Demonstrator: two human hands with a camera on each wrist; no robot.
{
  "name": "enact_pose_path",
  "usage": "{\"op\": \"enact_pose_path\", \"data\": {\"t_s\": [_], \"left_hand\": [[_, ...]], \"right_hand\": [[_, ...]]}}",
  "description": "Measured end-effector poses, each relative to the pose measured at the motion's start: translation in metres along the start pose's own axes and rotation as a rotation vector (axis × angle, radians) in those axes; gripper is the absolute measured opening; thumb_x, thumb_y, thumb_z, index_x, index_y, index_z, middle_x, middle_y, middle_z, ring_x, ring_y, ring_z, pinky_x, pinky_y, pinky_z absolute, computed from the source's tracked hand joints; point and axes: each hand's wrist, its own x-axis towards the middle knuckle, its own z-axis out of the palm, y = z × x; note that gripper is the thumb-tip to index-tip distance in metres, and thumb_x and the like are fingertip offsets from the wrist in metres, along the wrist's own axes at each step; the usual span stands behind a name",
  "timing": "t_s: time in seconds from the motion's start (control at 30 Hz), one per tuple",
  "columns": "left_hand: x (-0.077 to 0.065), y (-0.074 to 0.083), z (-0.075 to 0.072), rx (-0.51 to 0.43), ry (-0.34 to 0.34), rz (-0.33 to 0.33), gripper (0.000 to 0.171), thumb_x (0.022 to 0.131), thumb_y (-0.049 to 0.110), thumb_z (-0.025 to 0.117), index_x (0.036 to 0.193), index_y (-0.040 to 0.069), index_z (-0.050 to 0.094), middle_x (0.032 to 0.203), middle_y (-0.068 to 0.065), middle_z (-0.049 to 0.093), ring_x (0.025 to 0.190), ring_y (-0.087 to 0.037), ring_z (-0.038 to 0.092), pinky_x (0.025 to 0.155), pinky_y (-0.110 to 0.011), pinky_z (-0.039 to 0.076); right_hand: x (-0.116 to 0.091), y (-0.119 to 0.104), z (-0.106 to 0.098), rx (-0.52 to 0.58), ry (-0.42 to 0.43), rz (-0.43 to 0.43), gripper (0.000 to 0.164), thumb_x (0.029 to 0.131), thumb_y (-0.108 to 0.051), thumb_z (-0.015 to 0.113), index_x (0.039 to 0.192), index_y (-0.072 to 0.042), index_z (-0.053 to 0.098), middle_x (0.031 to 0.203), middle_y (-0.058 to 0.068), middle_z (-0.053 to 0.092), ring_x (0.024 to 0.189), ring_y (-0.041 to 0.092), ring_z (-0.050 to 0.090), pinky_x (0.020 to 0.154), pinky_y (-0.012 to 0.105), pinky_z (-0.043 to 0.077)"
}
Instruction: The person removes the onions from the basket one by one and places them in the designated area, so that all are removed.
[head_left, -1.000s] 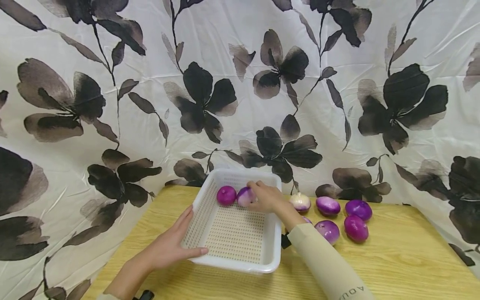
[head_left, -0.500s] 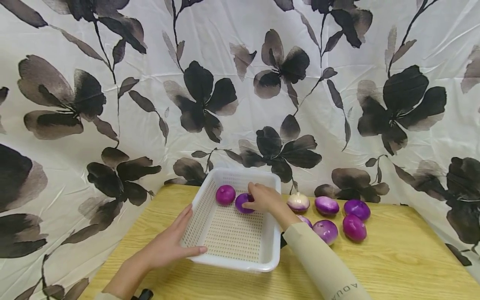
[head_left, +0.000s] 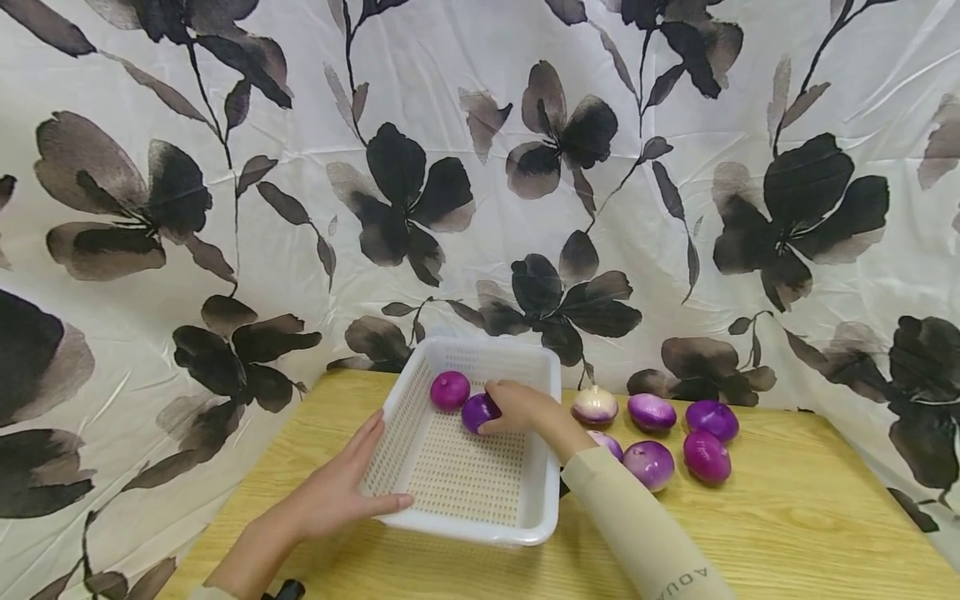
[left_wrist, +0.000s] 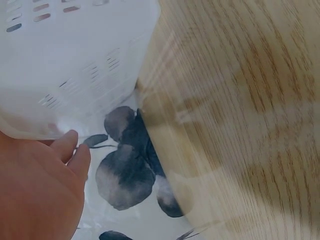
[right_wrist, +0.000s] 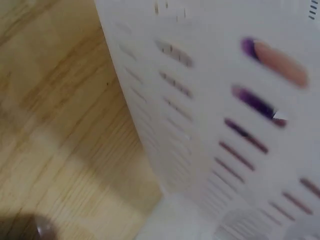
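In the head view, a white perforated plastic basket [head_left: 542, 525] stands on the table. My left hand [head_left: 333, 492] rests against its left side, the fingers straight along the wall and the thumb stretched across the near-left corner. Inside the basket my right hand [head_left: 517, 408] holds a purple onion [head_left: 477, 414] low over the bottom, covering part of it. Just behind and left of that onion lies a second, magenta-purple onion [head_left: 450, 391]. In the right wrist view, purple onion skin [right_wrist: 255, 105] and a bit of finger show through the slots of the basket wall.
Several more onions lie right of the basket, among them a pale one [head_left: 595, 404], a round purple one [head_left: 649, 465] and a magenta one [head_left: 707, 457]. The right sleeve [head_left: 637, 521] partly hides one. A floral cloth [head_left: 465, 225] hangs behind the wooden table [head_left: 810, 517].
My right hand has moved slightly left and toward me with the purple onion, which has turned so its darker side shows. The left hand and basket have stayed nearly still.
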Motion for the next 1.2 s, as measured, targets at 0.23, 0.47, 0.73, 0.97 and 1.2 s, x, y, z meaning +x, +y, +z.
{"op": "enact_pose_path", "data": {"t_s": [0.23,0.47,0.73,0.97,1.2], "left_hand": [[0.004,0.001,0.003,-0.001,-0.01,0.012,0.124,0.08,0.073,0.072,0.163,0.001,0.014,0.172,-0.012,0.003,0.151,-0.044,0.025,0.116,-0.064,0.031],[0.002,-0.001,-0.001,0.003,0.0,0.003,0.125,0.08,0.071,0.073,0.162,-0.002,0.014,0.172,-0.016,0.006,0.151,-0.046,0.023,0.116,-0.067,0.029],[0.004,-0.001,-0.002,-0.011,-0.008,0.006,0.124,0.081,0.07,0.072,0.163,-0.001,0.013,0.172,-0.016,0.005,0.151,-0.047,0.022,0.116,-0.067,0.028],[0.002,-0.003,-0.002,0.014,-0.021,-0.008,0.124,0.081,0.071,0.072,0.163,-0.001,0.014,0.172,-0.016,0.005,0.15,-0.048,0.025,0.114,-0.067,0.032],[0.001,-0.003,0.001,-0.016,-0.017,-0.005,0.124,0.081,0.071,0.072,0.163,0.001,0.012,0.172,-0.015,0.005,0.151,-0.047,0.024,0.115,-0.067,0.03]], "right_hand": [[-0.007,0.003,-0.001,0.025,0.043,-0.141,0.063,0.091,-0.031,0.08,0.142,-0.003,0.055,0.131,0.015,0.062,0.121,0.03,0.061,0.107,0.045,0.049],[-0.023,-0.006,-0.021,0.11,0.177,-0.212,0.067,0.092,-0.03,0.079,0.145,0.0,0.051,0.135,0.018,0.06,0.123,0.032,0.06,0.108,0.045,0.049],[-0.081,0.001,-0.051,0.29,0.313,-0.203,0.067,0.091,-0.028,0.08,0.146,-0.002,0.051,0.135,0.015,0.06,0.11,0.024,0.065,0.089,0.033,0.06],[-0.128,0.018,-0.053,0.411,0.364,-0.147,0.072,0.091,-0.026,0.08,0.148,0.002,0.048,0.145,0.021,0.054,0.119,0.032,0.064,0.088,0.03,0.061],[-0.167,0.035,-0.047,0.388,0.363,-0.084,0.072,0.091,-0.028,0.079,0.147,0.005,0.048,0.143,0.026,0.055,0.118,0.037,0.065,0.093,0.043,0.06]]}}
